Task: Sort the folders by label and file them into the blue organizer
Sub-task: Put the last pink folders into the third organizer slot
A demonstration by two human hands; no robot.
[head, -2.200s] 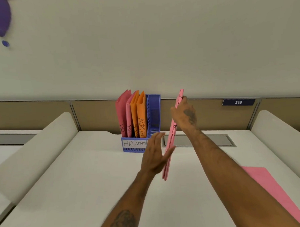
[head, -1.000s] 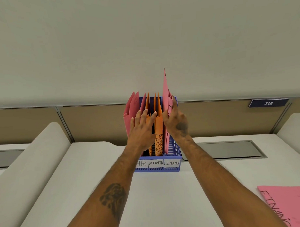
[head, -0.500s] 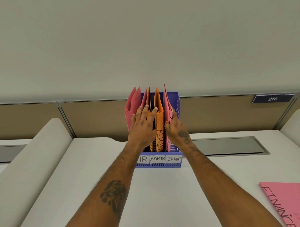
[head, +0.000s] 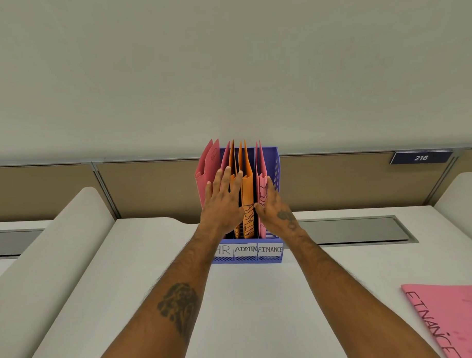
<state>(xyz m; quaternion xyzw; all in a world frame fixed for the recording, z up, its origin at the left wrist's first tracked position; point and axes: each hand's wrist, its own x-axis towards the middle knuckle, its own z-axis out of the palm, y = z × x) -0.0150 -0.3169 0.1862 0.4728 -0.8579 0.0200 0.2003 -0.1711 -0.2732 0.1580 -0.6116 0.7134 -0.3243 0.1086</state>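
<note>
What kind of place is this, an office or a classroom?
Most likely an office workstation: a white desk set against low partition panels, a number plate reading 216 on the partition, and an organizer labelled HR, ADMIN and FINANCE.

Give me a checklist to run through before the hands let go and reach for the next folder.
1. Pink folder seated in the FINANCE slot: ok.
2. Right hand off that folder: not ok, touching it.
3. Left hand off the orange folders: not ok, resting against them.
4. Blue organizer upright on the desk: ok.
5. Next FINANCE folder flat on the desk, label showing: ok.
6. Whether more folders lie out of view: cannot tell.
</note>
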